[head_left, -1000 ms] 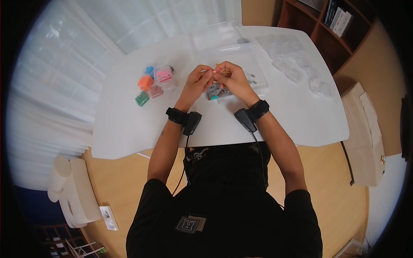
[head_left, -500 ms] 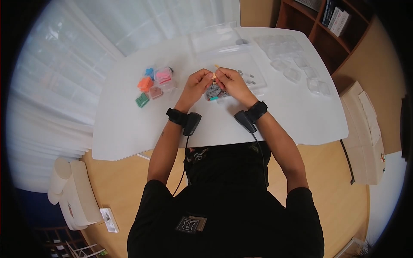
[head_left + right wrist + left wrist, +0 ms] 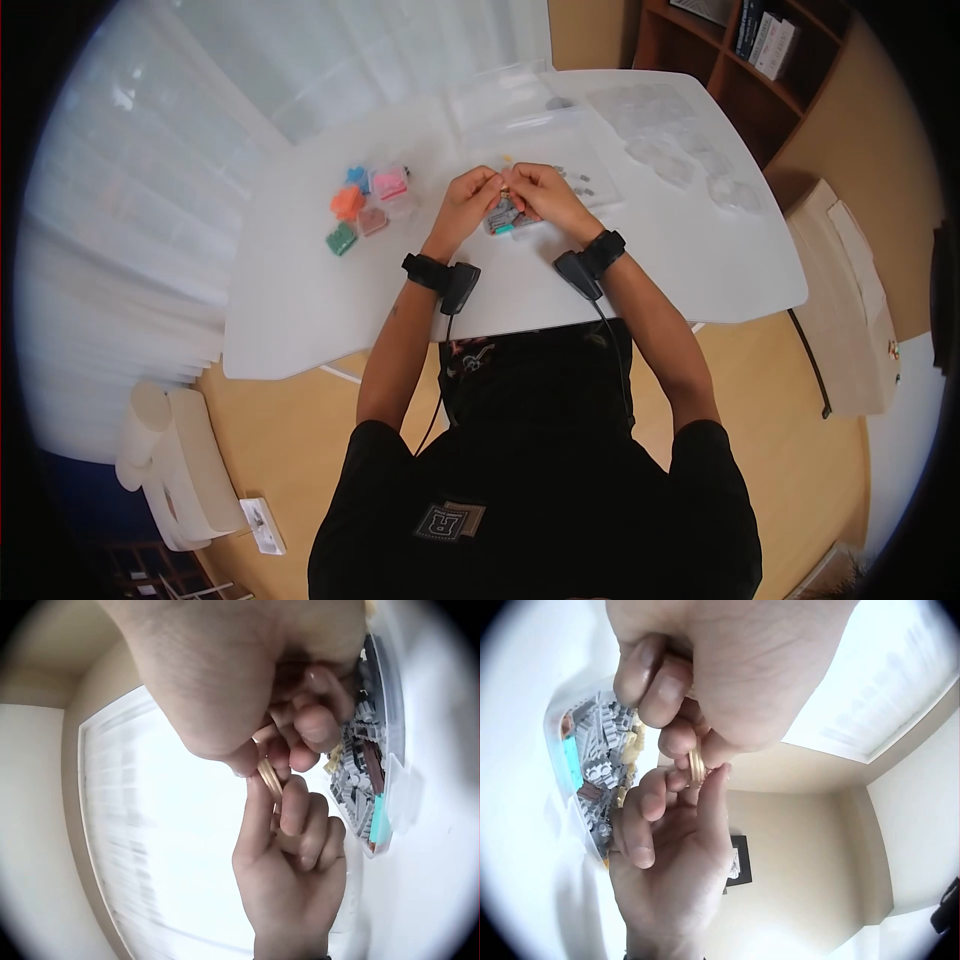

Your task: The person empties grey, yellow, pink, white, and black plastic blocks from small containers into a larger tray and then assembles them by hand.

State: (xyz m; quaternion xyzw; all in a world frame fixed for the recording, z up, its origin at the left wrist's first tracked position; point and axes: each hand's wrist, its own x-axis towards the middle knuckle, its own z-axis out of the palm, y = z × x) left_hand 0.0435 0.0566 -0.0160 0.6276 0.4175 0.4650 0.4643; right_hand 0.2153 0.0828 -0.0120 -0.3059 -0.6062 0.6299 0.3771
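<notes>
Both hands meet above a clear plastic box of building bricks (image 3: pixel 503 222). Thumb and fingers of my left hand (image 3: pixel 474 194) pinch a small tan brick piece (image 3: pixel 697 765), which looks like thin plates pressed together. The fingertips of my right hand (image 3: pixel 545 192) grip the same tan piece (image 3: pixel 270 780) from the other side. In the head view the fingers hide most of it. Grey bricks (image 3: pixel 600 772) fill much of the box, with some tan ones and a turquoise brick (image 3: pixel 380 818) among them.
Small clear cases and coloured pieces, including orange (image 3: pixel 348 202), green (image 3: pixel 341 238) and pink (image 3: pixel 389 183) ones, stand to the left on the white table (image 3: pixel 300 310). Clear empty cases (image 3: pixel 660 160) lie at the back right. Behind the hands is a large clear lidded container (image 3: pixel 600 150).
The hands first held the piece close together, then lowered slightly, and stay fingertip to fingertip. The head view has shifted a little, moving the table in the picture.
</notes>
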